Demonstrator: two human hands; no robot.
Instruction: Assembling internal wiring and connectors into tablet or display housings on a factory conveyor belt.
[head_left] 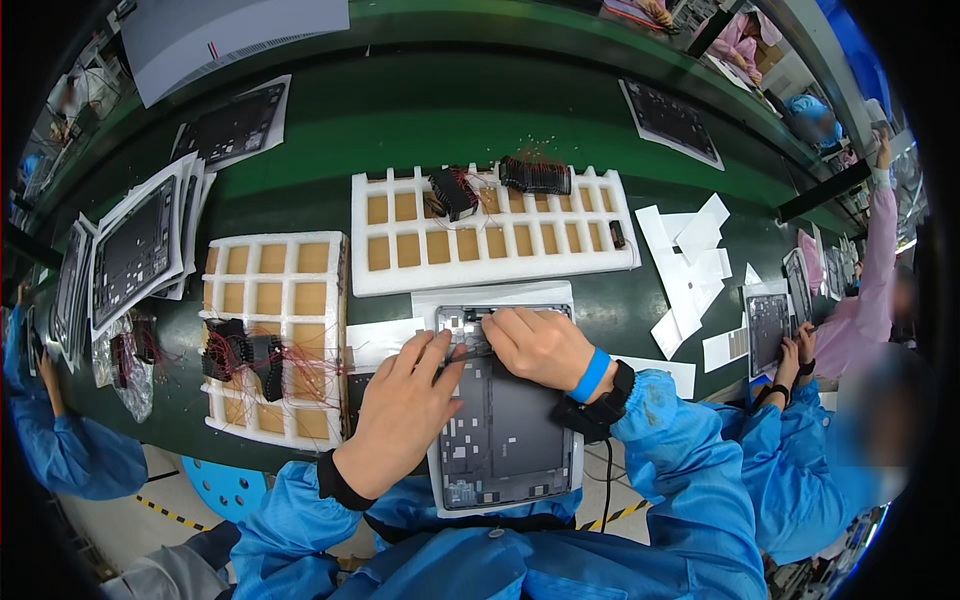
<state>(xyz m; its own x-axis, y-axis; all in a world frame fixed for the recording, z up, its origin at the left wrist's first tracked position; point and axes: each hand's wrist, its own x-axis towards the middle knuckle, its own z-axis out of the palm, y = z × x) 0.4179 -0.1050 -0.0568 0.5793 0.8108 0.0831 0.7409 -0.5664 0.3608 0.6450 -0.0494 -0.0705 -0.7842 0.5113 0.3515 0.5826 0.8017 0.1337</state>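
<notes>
1 dark panel (515, 430) lies centrally before the person, work at its top end seemingly unfinished. Left hand (400, 412) spreads over its upper-left edge; right hand (540, 350) bunches its fingers there, any pinched thing hidden. Wired black parts (535, 178), apparently unused, lie on 2 white foam trays (480, 276).

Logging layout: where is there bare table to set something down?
Mainly beyond the long foam tray, between the rear left panel and rear right panel. Smaller: between that and the white strips. Crowded: around the left hand and right hand, and left among stacked panels.
</notes>
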